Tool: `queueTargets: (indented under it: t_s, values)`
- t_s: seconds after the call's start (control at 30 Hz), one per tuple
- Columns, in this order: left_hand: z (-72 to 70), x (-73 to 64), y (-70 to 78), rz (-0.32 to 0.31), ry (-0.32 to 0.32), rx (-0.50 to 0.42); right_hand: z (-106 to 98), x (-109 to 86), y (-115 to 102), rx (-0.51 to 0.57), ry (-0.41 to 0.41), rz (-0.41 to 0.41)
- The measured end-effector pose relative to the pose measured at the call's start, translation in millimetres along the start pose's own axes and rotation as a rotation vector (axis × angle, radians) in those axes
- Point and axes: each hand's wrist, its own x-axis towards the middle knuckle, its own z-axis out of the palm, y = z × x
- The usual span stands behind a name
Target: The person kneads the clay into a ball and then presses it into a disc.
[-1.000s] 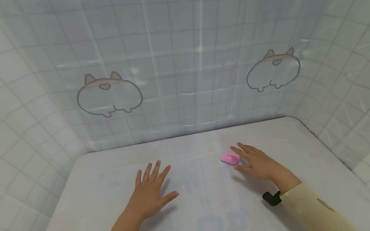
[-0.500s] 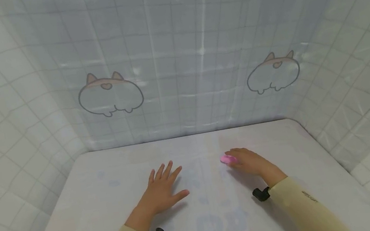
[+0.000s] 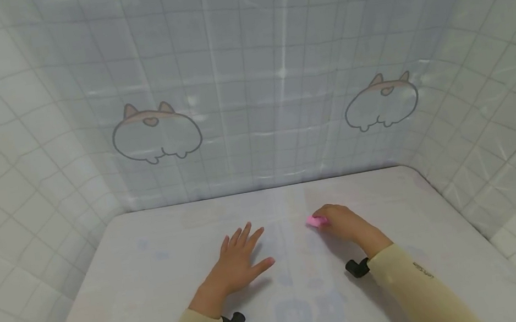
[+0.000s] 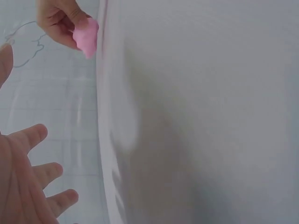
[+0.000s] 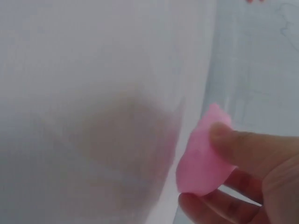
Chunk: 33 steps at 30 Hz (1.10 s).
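A small pink lump of modelling clay [image 3: 315,221], smooth and uneven in shape, is in my right hand [image 3: 345,224] over the right half of the table. In the right wrist view, the thumb presses on one face of the pink clay [image 5: 201,161] while curled fingers support it from below. The left wrist view shows the clay [image 4: 86,39] jutting out from the fingertips, close to the table surface. My left hand [image 3: 235,267] hovers low over the middle of the table, palm down, fingers spread, holding nothing. Its thumb points toward the right hand.
The white table [image 3: 157,287] has faint pastel prints and rounded far corners. Sheeting with a grid pattern [image 3: 225,77] and cartoon animal drawings rises behind it and along both sides. Each wrist carries a small black camera [image 3: 357,268] by a pale yellow sleeve [image 3: 421,284].
My right hand has come down onto the pink clay and curled its fingers round it. The left hand has drifted right, toward the middle, with its fingers still spread.
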Motion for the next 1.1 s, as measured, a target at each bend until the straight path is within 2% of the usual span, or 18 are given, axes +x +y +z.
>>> queueTargets:
  t_s: [0.13, 0.33, 0.47, 0.67, 0.97, 1.1]
  values:
    - [2.9, 7.0, 3.4, -0.011, 0.011, -0.048, 1, -2.2, -7, 0.065, 0.053, -0.046]
    - [2.5, 14.7, 9.2, -0.003, 0.043, -0.130, 5, -6.1, -28, 0.161, 0.077, 0.050]
    - [0.8, 18.1, 14.7, 0.018, 0.062, -0.201, 8, -10.5, -43, 0.218, 0.165, 0.059]
    - [-0.5, 26.7, 22.8, 0.033, 0.133, -0.333, 12, -15.1, -67, 0.322, 0.307, -0.029]
    - [2.3, 35.6, 34.6, 0.025, 0.218, -0.625, 29, -13.9, -94, 0.401, 0.499, -0.117]
    - [6.6, 38.1, 42.7, 0.024, 0.261, -0.763, 36, -12.5, -102, 0.431, 0.570, -0.180]
